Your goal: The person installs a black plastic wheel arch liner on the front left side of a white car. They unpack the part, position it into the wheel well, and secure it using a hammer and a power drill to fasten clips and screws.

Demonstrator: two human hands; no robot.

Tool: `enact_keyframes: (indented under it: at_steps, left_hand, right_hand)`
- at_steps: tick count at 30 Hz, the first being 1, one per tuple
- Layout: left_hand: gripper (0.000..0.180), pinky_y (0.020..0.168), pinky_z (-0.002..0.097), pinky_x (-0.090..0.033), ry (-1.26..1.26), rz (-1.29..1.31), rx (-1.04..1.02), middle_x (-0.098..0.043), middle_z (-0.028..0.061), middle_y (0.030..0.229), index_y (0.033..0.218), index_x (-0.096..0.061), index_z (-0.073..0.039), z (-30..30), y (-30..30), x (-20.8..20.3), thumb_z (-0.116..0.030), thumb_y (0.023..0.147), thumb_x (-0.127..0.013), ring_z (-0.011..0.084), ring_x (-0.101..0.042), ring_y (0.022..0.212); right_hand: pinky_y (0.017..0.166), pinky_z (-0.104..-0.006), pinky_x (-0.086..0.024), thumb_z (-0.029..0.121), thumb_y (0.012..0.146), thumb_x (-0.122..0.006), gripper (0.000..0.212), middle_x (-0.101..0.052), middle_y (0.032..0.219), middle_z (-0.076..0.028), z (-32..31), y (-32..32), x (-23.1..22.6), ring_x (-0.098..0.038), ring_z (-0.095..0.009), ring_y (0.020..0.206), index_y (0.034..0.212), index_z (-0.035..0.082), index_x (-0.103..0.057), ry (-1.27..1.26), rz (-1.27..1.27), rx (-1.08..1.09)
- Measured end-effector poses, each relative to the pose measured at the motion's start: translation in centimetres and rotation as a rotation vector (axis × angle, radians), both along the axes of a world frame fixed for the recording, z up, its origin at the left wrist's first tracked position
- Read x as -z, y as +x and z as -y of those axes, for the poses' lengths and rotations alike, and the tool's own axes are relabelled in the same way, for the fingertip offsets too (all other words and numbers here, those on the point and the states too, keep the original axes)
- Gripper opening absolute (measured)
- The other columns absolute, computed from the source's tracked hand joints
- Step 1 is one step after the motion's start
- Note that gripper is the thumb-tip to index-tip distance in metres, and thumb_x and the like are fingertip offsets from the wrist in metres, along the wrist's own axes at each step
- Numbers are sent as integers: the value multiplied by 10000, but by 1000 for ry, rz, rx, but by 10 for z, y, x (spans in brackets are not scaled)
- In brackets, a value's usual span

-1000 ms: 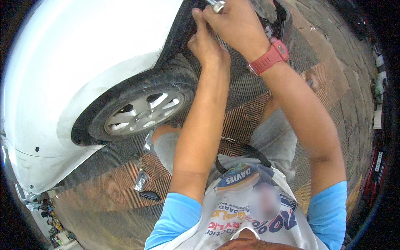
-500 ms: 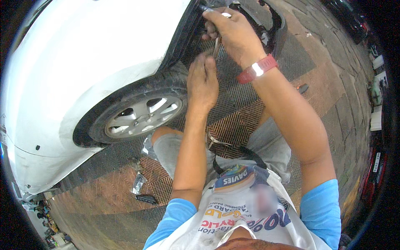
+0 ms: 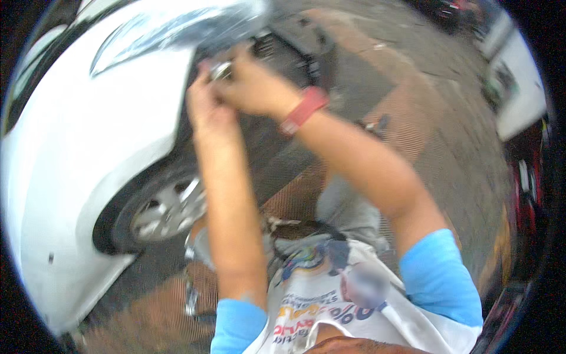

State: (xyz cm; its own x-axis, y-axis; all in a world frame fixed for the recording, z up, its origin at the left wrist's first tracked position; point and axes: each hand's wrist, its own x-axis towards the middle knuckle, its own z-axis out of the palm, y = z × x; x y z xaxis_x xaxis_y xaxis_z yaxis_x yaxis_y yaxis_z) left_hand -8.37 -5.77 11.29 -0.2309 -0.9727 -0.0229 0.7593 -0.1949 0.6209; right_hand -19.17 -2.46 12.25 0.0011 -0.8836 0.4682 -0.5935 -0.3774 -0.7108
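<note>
My right hand (image 3: 256, 85), with a red band on its wrist, is closed at the front corner of a white car (image 3: 112, 112). A shiny metal piece (image 3: 221, 71) shows at its fingertips, too blurred to name its kind. My left hand (image 3: 211, 106) is raised just left of it and the two hands touch or overlap. Motion smears the left fingers, so what they hold does not show. Both hands are in front of the car's dark, exposed front end, below the headlight (image 3: 183, 29).
A silver-spoked wheel (image 3: 168, 212) stands left of my left forearm. Dark front-end parts (image 3: 300, 44) lie beyond my right hand. Under me is a ribbed, patterned mat (image 3: 295, 194), with a clear plastic packet (image 3: 191, 295) on it. Paved ground (image 3: 448, 124) stretches to the right.
The view has shifted, bringing the headlight into sight. My hands have come together, left hand up beside the right, against the car's corner; the metal piece now shows between them.
</note>
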Motion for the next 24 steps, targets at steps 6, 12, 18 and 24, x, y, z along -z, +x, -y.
enact_keyframes:
  at_steps: [6, 12, 18, 24]
  left_hand:
    - [331, 952, 424, -526, 90, -37, 0, -679, 134, 1155, 1174, -631, -5, 27, 8, 17, -293, 1026, -561, 274, -653, 1071]
    - [457, 1048, 453, -464, 91, -100, 39, -615, 153, 1243, 1250, -571, 9, 10, 4, 8, -391, 1040, -507, 305, -594, 1182]
    - [389, 939, 423, -529, 68, -97, 175, -675, 136, 1101, 1164, -616, -16, 15, 18, 7, -372, 1036, -526, 275, -658, 1052]
    - [371, 985, 462, -513, 27, -141, 15, -653, 174, 1233, 1278, -502, -2, 7, 4, -5, -302, 1074, -425, 309, -620, 1141]
  right_hand:
    - [832, -501, -544, 229, 921, -626, 480, -660, 1059, -309, -19, 9, -13, -667, -460, 966, 1196, -107, -421, -21, -242, -9]
    - [714, -456, -574, 165, 857, -643, 364, -651, 987, -189, -11, 10, -23, -705, -351, 909, 1133, -18, -492, -301, -735, 175]
    - [722, -449, -574, 210, 909, -654, 502, -655, 1125, -267, -11, 13, -27, -685, -419, 971, 1192, -83, -360, 11, -476, 14]
    - [973, -319, -477, 118, 937, -677, 327, -679, 1110, -102, -20, -23, 7, -624, -153, 1068, 1208, -27, -565, 206, 415, -342]
